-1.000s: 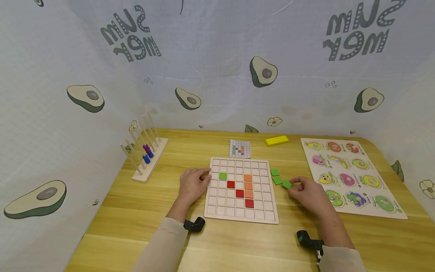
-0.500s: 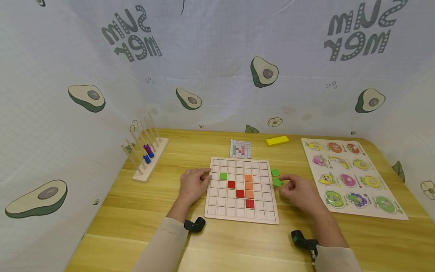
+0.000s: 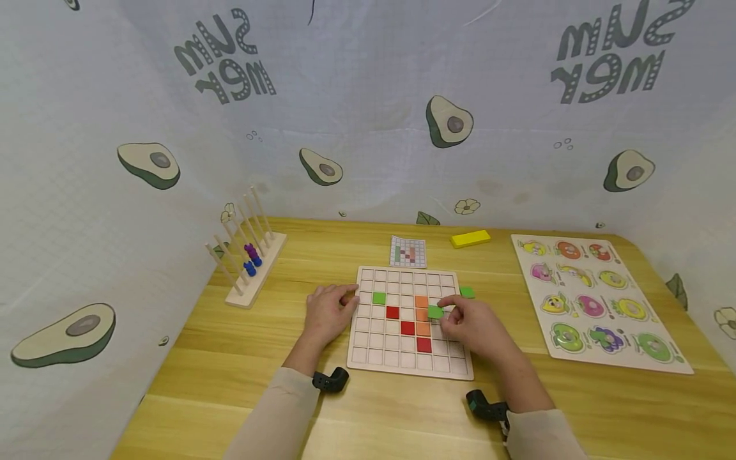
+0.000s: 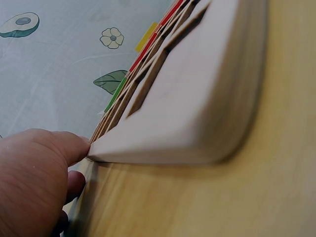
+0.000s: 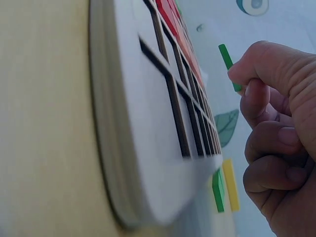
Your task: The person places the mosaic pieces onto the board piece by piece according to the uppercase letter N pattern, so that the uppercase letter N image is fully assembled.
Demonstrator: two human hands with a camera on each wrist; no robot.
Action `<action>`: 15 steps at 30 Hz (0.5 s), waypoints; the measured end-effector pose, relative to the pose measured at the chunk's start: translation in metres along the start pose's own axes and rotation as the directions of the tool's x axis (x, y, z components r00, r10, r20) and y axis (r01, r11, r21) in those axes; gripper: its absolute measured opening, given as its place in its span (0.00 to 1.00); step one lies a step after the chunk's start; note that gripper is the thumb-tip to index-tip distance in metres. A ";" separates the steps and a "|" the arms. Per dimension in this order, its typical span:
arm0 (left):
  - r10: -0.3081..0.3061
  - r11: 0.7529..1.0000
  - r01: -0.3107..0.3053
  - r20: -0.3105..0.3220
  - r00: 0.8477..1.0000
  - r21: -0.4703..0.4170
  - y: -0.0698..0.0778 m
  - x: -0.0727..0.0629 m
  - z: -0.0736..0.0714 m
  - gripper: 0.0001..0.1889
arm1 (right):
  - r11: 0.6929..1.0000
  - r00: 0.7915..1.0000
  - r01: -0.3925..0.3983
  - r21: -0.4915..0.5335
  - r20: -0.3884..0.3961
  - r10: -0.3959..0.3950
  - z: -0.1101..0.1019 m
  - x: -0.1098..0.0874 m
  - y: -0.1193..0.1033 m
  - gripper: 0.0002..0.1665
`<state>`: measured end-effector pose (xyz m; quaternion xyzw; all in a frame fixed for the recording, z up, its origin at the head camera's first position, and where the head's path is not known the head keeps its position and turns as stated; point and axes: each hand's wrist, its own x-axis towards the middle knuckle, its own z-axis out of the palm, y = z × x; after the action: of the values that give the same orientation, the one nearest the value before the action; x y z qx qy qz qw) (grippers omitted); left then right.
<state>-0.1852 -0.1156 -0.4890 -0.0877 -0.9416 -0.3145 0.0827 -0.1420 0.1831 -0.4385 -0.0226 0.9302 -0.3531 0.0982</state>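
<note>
Over the right half of a wooden grid board [image 3: 375, 356], my right hand [image 3: 476, 327] pinches a green square tile [image 3: 434, 312] between thumb and fingertips. The right wrist view shows this tile [image 5: 227, 61] edge-on and apart from the board. Beside the board's left edge lies my left hand [image 3: 329, 313], with its thumb [image 4: 74, 146] touching that edge. A green tile [image 3: 379, 298], three red tiles, one being the middle red tile [image 3: 407, 328], and a column of orange tiles [image 3: 422, 301] sit in the grid. Another green tile [image 3: 467, 292] lies off the board's right side.
A small pattern card [image 3: 407, 252] lies behind the board, with a yellow block [image 3: 470, 239] to its right. The peg stand [image 3: 255, 275] with blue and purple pieces is at the left. A fruit puzzle board [image 3: 606, 268] lies at the right.
My right hand has moved left from the loose green tiles to above the board, carrying green tile. Fewer loose green tiles show beside the board. My left hand has stayed in place.
</note>
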 end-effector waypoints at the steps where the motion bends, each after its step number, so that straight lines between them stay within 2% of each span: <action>1: -0.001 1.000 0.001 0.003 1.000 0.000 0.000 0.000 0.000 0.16 | 1.000 1.000 0.008 0.000 0.003 -0.008 0.002 0.001 -0.001 0.20; 8: -0.009 1.000 0.009 0.005 1.000 -0.003 -0.001 0.001 0.002 0.16 | 0.996 0.996 0.084 0.008 -0.003 -0.084 0.015 0.007 -0.014 0.17; 15: -0.008 1.000 0.008 0.003 1.000 0.012 -0.001 0.001 0.001 0.16 | 0.990 0.991 0.134 -0.038 0.017 -0.133 0.026 0.012 -0.028 0.15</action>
<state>-0.1868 -0.1155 -0.4906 -0.0840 -0.9439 -0.3091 0.0806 -0.1498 0.1437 -0.4407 -0.0892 0.9326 -0.3404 0.0804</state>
